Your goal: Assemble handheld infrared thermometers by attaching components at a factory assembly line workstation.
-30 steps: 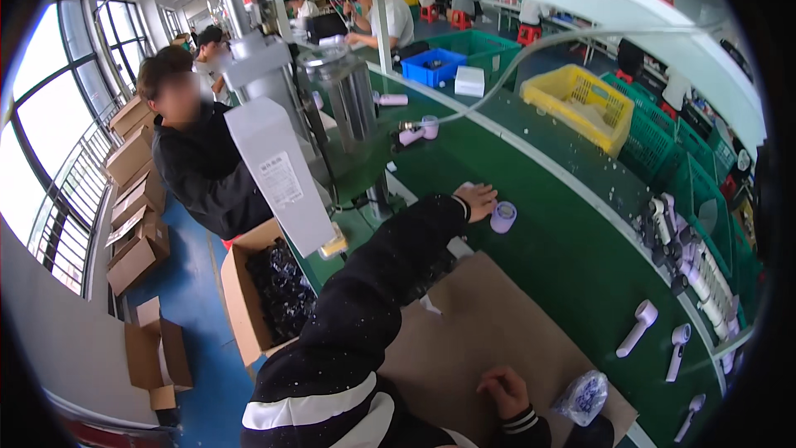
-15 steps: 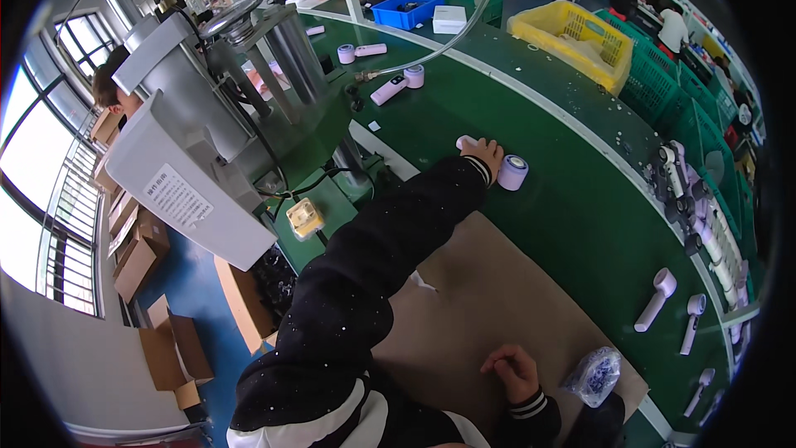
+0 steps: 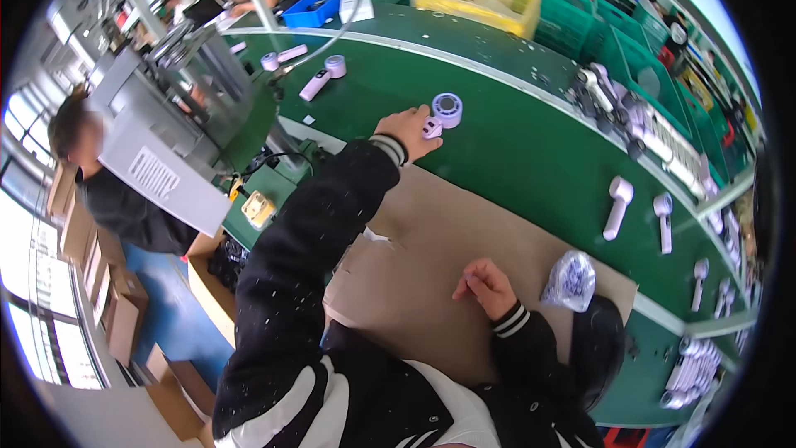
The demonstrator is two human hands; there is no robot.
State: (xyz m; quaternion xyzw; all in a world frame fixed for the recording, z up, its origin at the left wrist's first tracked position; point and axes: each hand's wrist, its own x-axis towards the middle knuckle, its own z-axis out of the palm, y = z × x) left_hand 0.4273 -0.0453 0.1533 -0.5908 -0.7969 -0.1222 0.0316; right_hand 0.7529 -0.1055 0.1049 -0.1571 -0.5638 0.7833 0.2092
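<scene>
My left hand point(image 3: 408, 134) reaches out over the green worktop, its fingers closed round the handle of a lavender handheld fan point(image 3: 448, 108). The fan's round head shows beyond the fingertips, dark-centred face up. Over the brown cardboard sheet point(image 3: 439, 232), my right hand point(image 3: 487, 289) is closer to me with curled fingers, thumb and forefinger together. Whatever may be in that pinch is too small to make out. Beside it, a clear plastic bag point(image 3: 570, 280) of small purple parts lies near the sheet's right edge.
A grey press machine point(image 3: 157, 149) stands at left, with a yellow block fixture point(image 3: 258, 210) by its base. More lavender fans point(image 3: 618, 207) lie to the right and far left point(image 3: 316, 85). Blue point(image 3: 315, 8) and yellow crates point(image 3: 473, 2) stand at the back. A person point(image 3: 116, 191) is behind the press.
The whole view has shifted as my head turned. The fan under my left hand now shows its round face upward. My right hand stays over the cardboard, thumb and forefinger still together.
</scene>
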